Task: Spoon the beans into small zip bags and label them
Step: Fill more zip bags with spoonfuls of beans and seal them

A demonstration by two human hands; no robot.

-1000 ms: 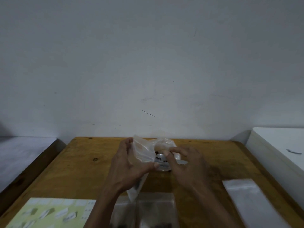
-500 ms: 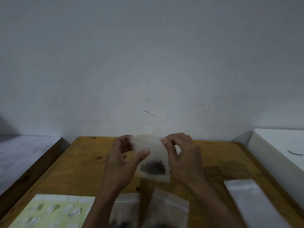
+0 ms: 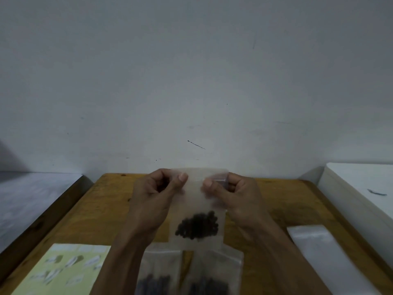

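Observation:
I hold a small clear zip bag (image 3: 197,201) upright above the wooden table (image 3: 287,201). Dark beans (image 3: 197,227) sit in a clump at its bottom. My left hand (image 3: 155,194) pinches the bag's top edge at the left, thumb in front. My right hand (image 3: 231,194) pinches the same top strip at the right. Two more bags with dark beans lie flat below: one (image 3: 161,271) on the left, one (image 3: 217,273) on the right. A pale green label sheet (image 3: 61,271) lies at the near left. The bean bowl and spoon are hidden behind the bag and hands.
A stack of empty clear bags (image 3: 319,245) lies on the table at the right. A white box (image 3: 357,188) stands past the table's right edge. A grey surface (image 3: 27,199) lies lower on the left. A plain wall rises right behind the table.
The bag was crumpled open over the bowl a second ago. Both hands have lifted it, flattened it upright, and moved apart along its top strip. The beans have settled at the bottom.

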